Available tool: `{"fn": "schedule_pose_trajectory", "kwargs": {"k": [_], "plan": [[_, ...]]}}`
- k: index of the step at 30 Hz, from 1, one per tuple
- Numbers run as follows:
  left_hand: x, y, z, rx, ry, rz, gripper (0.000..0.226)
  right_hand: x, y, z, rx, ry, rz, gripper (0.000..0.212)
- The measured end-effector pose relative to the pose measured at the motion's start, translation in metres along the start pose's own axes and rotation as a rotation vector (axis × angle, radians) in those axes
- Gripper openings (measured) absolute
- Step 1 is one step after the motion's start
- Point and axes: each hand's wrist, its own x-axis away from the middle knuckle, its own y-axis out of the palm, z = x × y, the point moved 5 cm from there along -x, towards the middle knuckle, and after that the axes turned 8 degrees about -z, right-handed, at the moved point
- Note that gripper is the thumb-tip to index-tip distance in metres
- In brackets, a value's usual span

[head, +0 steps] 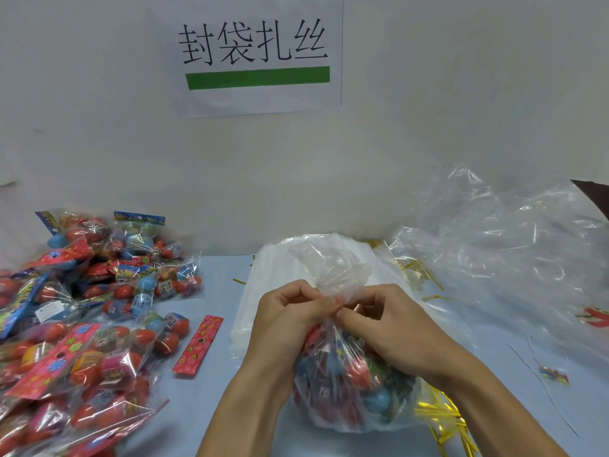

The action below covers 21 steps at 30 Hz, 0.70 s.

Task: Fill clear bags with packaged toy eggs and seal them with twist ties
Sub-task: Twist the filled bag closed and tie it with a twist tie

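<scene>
A clear bag (349, 384) packed with red and blue packaged toy eggs stands on the table in front of me. Its gathered neck (333, 272) rises above my hands. My left hand (290, 311) grips the neck from the left with curled fingers. My right hand (392, 321) pinches the same neck from the right, fingertips meeting the left hand's. Any twist tie at the neck is hidden by my fingers. Gold twist ties (441, 420) lie in a bundle to the right of the bag.
A heap of packaged toy eggs (82, 324) covers the left of the table. A red header card (198, 345) lies loose beside it. A stack of flat clear bags (260, 291) lies under the filled bag. Crumpled clear plastic (514, 258) fills the right. A wall with a paper sign (257, 54) stands behind.
</scene>
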Motion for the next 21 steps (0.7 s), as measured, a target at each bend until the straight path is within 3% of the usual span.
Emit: {"fn": "schedule_pose_trajectory", "kwargs": {"k": [7,12,17,21], "plan": [[-0.001,0.006,-0.002,-0.050,0.028,-0.074,0.012,-0.001,-0.009,0.005,0.042,0.026,0.132,0.026],[-0.002,0.002,-0.008,-0.125,-0.011,0.002,0.017,0.002,-0.015,0.008,0.007,0.076,0.107,0.024],[-0.002,0.005,-0.005,-0.181,0.036,-0.033,0.006,0.003,-0.015,0.007,-0.031,0.091,0.107,0.023],[-0.002,0.007,-0.005,-0.289,0.055,-0.023,0.012,0.003,-0.014,0.008,-0.044,0.088,0.111,0.020]]}}
